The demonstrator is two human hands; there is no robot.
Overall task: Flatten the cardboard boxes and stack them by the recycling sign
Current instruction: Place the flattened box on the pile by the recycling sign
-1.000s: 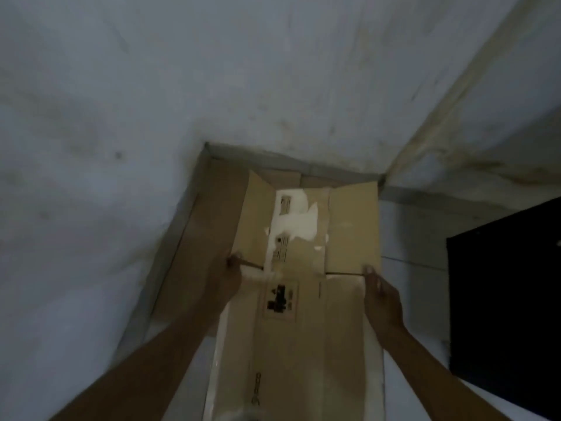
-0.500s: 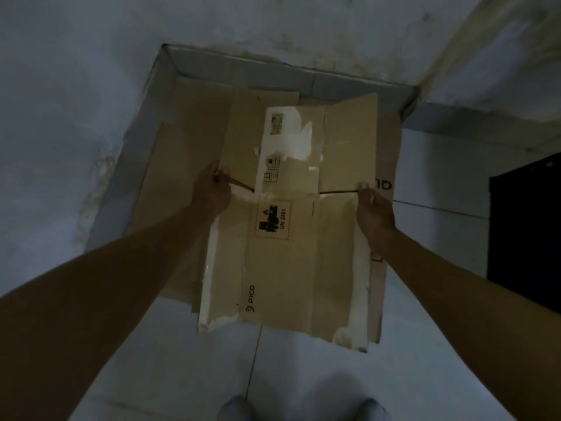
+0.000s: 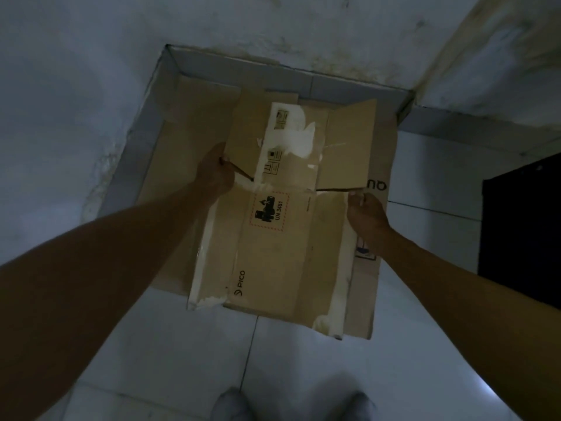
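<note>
Both hands grip the flattened box (image 3: 273,226) at its side edges — left hand (image 3: 214,171) and right hand (image 3: 365,215) level at the flap crease. Long axis runs away from the person, straight over the cardboard stack (image 3: 188,117) in the corner — drop is directly below, neither hand nearer.

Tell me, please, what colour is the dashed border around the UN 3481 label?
Red, on the flattened box, head view.

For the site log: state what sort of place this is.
Probably a bare indoor corner used for storing cardboard: stained, peeling white walls, pale floor tiles, and flattened cardboard already on the floor beneath the flattened box the hands hold. No recycling sign is visible.
</note>
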